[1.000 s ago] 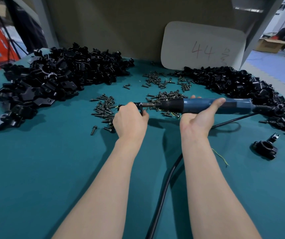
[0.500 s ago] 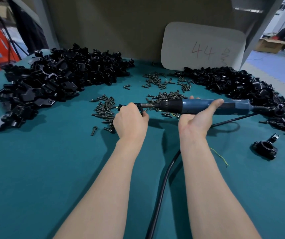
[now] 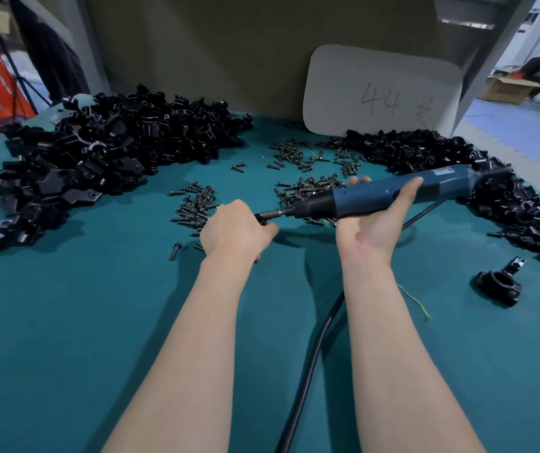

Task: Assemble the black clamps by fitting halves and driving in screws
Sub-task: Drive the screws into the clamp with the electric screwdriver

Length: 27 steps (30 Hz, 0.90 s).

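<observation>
My right hand [image 3: 371, 223] grips a blue electric screwdriver [image 3: 389, 194], which points left and slopes down toward my left hand [image 3: 234, 228]. My left hand is closed around a small black clamp part, almost fully hidden in the fist, and the driver's bit [image 3: 270, 214] touches it. Loose dark screws [image 3: 197, 204] lie just beyond my left hand, with more screws [image 3: 311, 186] behind the driver. A big heap of black clamp halves [image 3: 99, 158] fills the left rear. A second heap of black clamp pieces [image 3: 458, 165] curves along the right.
One assembled black clamp [image 3: 499, 282] lies alone at the right on the teal table [image 3: 66, 338]. The driver's black cable [image 3: 308, 371] runs between my forearms to the near edge. A white card [image 3: 383, 93] marked 44 leans on the back wall.
The driver's rear end has risen and its tip has dropped, so it now slopes down to my left hand. My left hand has lowered slightly toward the table.
</observation>
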Available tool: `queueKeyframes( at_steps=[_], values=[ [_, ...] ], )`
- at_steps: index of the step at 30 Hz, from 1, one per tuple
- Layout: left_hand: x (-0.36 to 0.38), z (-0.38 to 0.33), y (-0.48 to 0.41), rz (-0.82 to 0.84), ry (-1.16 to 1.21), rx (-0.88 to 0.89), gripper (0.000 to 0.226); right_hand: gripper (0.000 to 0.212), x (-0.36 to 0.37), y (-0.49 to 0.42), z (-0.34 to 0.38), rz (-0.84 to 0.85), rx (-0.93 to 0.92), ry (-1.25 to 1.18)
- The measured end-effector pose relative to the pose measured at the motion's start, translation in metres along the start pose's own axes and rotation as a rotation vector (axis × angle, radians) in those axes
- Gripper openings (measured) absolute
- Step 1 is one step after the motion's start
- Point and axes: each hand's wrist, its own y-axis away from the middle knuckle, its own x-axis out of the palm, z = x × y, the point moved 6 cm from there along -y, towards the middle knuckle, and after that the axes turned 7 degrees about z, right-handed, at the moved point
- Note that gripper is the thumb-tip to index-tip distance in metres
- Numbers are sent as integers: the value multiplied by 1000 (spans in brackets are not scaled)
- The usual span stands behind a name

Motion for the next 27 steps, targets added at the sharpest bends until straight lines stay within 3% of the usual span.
queueKeyframes(
  at_steps=[9, 15, 17, 20, 23, 27],
  values=[
    [3, 8, -1, 147, 163, -20, 28, 34, 8, -2, 17, 178, -17, -230],
    [4, 7, -5, 63, 1018, 19, 12, 44, -7, -6, 20, 8, -23, -191],
    [8, 6, -6, 74, 1200, 11, 15, 44, -7, -5, 18, -24, -17, -142],
    [10, 7, -6, 59, 1298, -17, 4, 52, -3, -3, 14, -25, -22, -67],
    [10, 9, -8, 26, 1351, -32, 7, 47, 0, -1, 12, -1, -16, -34],
    [9, 9, -7, -62, 1285, -9, 10, 48, 2, 0, 10, 9, -9, -31]
  ],
)
